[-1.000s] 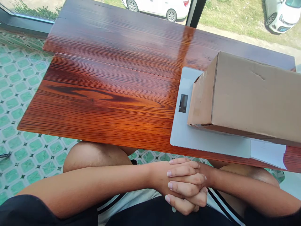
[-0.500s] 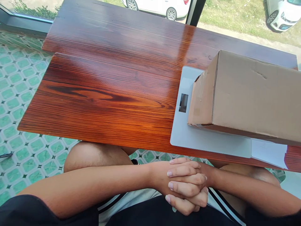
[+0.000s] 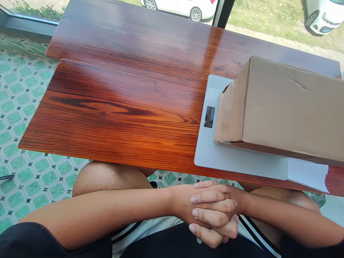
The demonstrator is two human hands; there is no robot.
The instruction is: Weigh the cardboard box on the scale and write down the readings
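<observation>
My left hand (image 3: 185, 205) and my right hand (image 3: 213, 215) are clasped in my lap with the fingers interlaced. Fingers of the right hand lie across the back of the left. No object shows between them; the palms are hidden. Just past the hands is the front edge of a reddish-brown wooden table (image 3: 113, 125). On its right part lies a flat white scale (image 3: 236, 163) with a small dark display (image 3: 209, 117). A large brown cardboard box (image 3: 290, 107) rests on the scale, its right end cut off by the frame.
White paper (image 3: 307, 173) lies beside the scale, under the box's near edge, and reaches over the table's front edge. My knees (image 3: 107, 177) are against the near side of the table. Green tiled floor (image 3: 16, 125) shows at left. Beyond the window frame (image 3: 222, 14) stand parked cars (image 3: 325, 18).
</observation>
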